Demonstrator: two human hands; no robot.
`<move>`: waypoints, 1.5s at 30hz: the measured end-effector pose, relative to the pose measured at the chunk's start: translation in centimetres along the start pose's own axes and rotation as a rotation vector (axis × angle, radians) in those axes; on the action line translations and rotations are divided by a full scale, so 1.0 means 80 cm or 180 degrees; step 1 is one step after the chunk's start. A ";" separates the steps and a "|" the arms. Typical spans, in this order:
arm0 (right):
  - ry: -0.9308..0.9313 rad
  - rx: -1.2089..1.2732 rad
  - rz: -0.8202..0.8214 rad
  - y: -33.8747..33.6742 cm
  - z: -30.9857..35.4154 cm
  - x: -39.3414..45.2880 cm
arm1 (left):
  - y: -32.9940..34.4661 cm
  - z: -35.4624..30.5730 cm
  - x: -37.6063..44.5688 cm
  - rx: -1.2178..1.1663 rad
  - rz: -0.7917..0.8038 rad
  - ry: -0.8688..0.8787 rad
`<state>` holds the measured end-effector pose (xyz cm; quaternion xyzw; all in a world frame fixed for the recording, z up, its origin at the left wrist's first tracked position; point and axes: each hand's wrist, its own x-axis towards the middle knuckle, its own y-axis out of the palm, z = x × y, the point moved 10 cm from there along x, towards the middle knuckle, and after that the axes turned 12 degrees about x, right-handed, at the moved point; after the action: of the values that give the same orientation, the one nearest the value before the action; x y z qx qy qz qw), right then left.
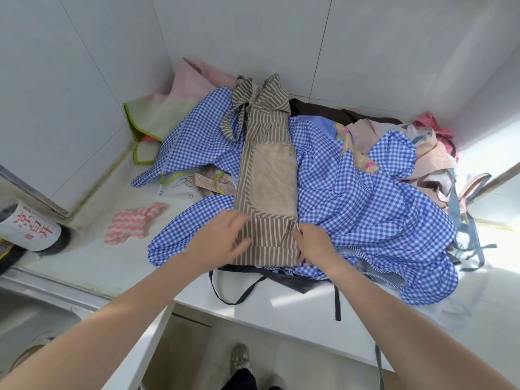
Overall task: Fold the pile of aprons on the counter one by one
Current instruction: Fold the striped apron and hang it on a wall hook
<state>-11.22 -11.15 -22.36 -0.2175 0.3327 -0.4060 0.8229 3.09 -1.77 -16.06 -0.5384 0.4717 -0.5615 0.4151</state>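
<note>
Bench (84,266): white, set into a tiled corner, and it carried the whole heap; its front edge ran across the lower part of the view.
Sink (31,313): steel, at the bench's left end.
Pile (374,209): a loose heap of aprons that covered most of the bench, with blue gingham on top and pink, beige and dark pieces showing at the back and right.
Straps (233,291): dark ties hung over the front edge of the bench.
Striped apron (267,175): brown and white stripes with a plain tan pocket, folded into a long narrow strip that lay on top of the gingham, its neck end towards the wall and its near end under the hands.
Green-edged cloth (152,119): pale, leaned in the back left corner against the tiles.
Bottle (31,229): on its side at the left, its white label printed with red characters.
Pink cloth (135,223): zigzag-patterned, flat on the bench just left of the pile.
Left hand (219,237): fingers spread and flat, pressed on the near left part of the striped apron.
Right hand (312,243): fingers curled on the right edge of the striped apron near its lower end, pinching it.
Shoe (240,358): grey, on the floor below the bench.
</note>
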 end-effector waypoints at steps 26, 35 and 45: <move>-0.0524 0.0453 0.0424 -0.008 0.033 0.031 | 0.124 0.085 0.003 -0.2699 0.2392 -0.1744; 0.0848 0.2339 0.1321 -0.011 0.034 0.041 | 0.111 0.102 0.022 -0.3011 0.1925 -0.2080; 0.0050 0.0004 -0.0422 -0.027 0.064 0.084 | 0.111 0.115 0.004 -0.3798 0.1850 -0.2960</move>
<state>-5.65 -17.42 -20.02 -0.2353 0.3237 -0.4615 0.7918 11.84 -4.74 -24.86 -0.7034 0.5920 0.1963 0.3409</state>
